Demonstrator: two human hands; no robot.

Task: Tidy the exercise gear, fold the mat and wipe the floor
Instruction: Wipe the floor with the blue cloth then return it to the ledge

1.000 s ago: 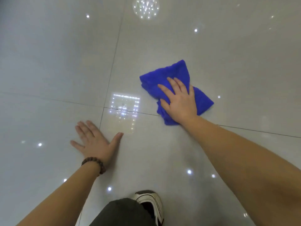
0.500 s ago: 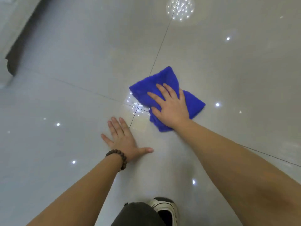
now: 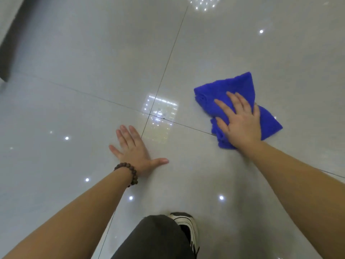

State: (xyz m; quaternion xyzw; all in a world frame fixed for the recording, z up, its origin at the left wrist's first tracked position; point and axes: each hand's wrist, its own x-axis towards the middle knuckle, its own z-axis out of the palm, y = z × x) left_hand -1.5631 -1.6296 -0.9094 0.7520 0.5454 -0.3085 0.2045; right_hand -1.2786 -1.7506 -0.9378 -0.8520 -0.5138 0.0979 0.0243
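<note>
A bright blue cloth (image 3: 242, 85) lies bunched on the glossy pale tiled floor (image 3: 93, 53), right of centre. My right hand (image 3: 240, 122) presses flat on it, fingers spread and straight, covering its middle. My left hand (image 3: 133, 148) rests flat on the bare floor to the left of the cloth, fingers straight, thumb pointing right, a brown bead bracelet on the wrist. It holds nothing. The two hands are well apart, with a tile joint crossing between them.
My knee in dark trousers (image 3: 155, 240) and a black-and-white shoe (image 3: 188, 227) sit at the bottom centre. A dark skirting or furniture edge (image 3: 9, 45) runs along the far left. Ceiling lights reflect as bright spots across the tiles.
My right hand has slid the blue cloth to the right, away from the tile joint crossing. The left hand stays planted on the floor.
</note>
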